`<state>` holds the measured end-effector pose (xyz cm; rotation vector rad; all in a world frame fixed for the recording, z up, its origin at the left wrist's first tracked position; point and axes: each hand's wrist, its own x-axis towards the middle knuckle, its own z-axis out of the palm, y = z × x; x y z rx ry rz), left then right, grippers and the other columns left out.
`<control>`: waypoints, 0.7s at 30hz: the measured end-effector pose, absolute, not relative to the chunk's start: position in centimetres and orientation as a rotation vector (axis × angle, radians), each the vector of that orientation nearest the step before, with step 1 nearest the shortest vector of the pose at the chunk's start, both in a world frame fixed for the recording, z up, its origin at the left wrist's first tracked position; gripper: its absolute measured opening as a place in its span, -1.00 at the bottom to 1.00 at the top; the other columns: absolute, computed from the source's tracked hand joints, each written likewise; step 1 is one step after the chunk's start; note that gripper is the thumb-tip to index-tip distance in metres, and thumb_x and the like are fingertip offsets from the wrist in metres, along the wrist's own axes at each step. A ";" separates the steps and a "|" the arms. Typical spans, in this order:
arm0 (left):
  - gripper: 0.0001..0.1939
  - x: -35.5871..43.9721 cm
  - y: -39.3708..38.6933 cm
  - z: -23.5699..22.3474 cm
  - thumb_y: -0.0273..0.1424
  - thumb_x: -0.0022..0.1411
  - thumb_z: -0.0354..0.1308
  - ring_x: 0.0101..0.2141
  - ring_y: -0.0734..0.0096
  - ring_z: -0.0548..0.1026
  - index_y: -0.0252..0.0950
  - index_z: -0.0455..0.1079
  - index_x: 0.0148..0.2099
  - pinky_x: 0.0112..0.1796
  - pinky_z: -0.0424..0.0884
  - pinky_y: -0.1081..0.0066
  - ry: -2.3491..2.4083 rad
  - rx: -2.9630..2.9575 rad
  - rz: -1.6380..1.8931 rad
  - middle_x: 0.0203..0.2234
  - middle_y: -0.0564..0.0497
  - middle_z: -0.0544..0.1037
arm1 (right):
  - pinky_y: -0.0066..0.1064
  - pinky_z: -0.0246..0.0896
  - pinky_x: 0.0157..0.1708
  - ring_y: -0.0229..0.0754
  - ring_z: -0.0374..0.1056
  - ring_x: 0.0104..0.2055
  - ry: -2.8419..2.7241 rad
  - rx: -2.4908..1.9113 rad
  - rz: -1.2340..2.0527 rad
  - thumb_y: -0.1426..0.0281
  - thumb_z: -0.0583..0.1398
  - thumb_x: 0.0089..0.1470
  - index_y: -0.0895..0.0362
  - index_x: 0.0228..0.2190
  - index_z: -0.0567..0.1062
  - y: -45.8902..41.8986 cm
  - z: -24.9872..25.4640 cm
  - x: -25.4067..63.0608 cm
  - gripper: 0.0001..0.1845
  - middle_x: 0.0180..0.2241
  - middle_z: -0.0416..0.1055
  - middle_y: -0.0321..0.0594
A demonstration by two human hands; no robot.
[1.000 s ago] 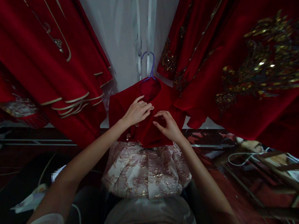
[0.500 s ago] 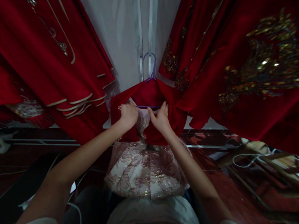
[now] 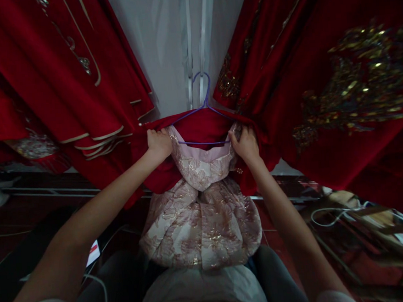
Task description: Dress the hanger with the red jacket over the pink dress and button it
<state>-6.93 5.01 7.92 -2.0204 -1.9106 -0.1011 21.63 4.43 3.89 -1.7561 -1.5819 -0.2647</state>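
Note:
A pale pink brocade dress [image 3: 206, 224] with gold threads hangs on a purple hanger [image 3: 207, 97], its skirt reaching down to my lap. Over its shoulders lies a short red jacket [image 3: 202, 130], spread apart so the bodice shows. At the left shoulder my left hand [image 3: 159, 144] is closed on the red jacket's front edge. My right hand [image 3: 245, 144] grips the opposite edge beside the right shoulder strap, thumb toward the dress. Fingertips of both hands are partly hidden in the cloth. A small beaded trim shows below my right hand.
Red garments [image 3: 89, 85] with trim hang on the left, and a red garment with gold sequins [image 3: 372, 84] on the right. A white panel [image 3: 156, 43] stands behind. Lower right is a wooden frame [image 3: 339, 251] with a white cable [image 3: 317, 221]. A phone [image 3: 93, 253] lies by my left arm.
Both hands have moved apart, pulling the red jacket's fronts outward. The dress bodice and the hanger's arms, mostly covered before, now show.

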 end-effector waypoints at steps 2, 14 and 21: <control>-0.56 -6.8 5.0 8.1 -0.37 0.21 -0.12 -0.07 -0.13 0.41 -0.61 0.30 0.00 -0.09 0.14 0.11 -1.913 -2.021 -0.113 -0.15 -0.47 0.47 | -0.08 0.08 0.04 0.20 0.18 0.11 -1.574 -1.787 -0.308 0.02 -0.04 0.17 0.37 0.08 0.22 4.9 4.1 21.9 -0.29 0.08 0.19 0.33; -0.36 -10.0 6.6 10.7 -0.12 0.26 -0.23 -0.02 -0.15 0.43 -0.56 0.25 0.11 -0.08 0.31 0.09 -2.162 -2.173 -0.134 -0.04 -0.45 0.44 | -0.33 0.21 -0.33 0.00 0.40 -0.33 -1.953 -1.908 0.096 -0.25 -0.09 0.00 0.16 -0.53 0.51 5.7 9.8 27.5 -0.23 -0.47 0.46 -0.07; -0.43 -13.2 8.7 8.3 -0.20 0.31 -0.32 -0.04 0.19 0.48 -0.42 0.45 -0.09 -0.10 0.36 0.38 -2.174 -2.413 -0.515 -0.09 -0.20 0.53 | -0.43 0.26 -0.43 -0.13 0.41 -0.36 -1.853 -1.634 0.674 -0.20 0.13 -0.11 0.15 -0.42 0.57 4.2 9.2 30.3 -0.35 -0.40 0.52 -0.21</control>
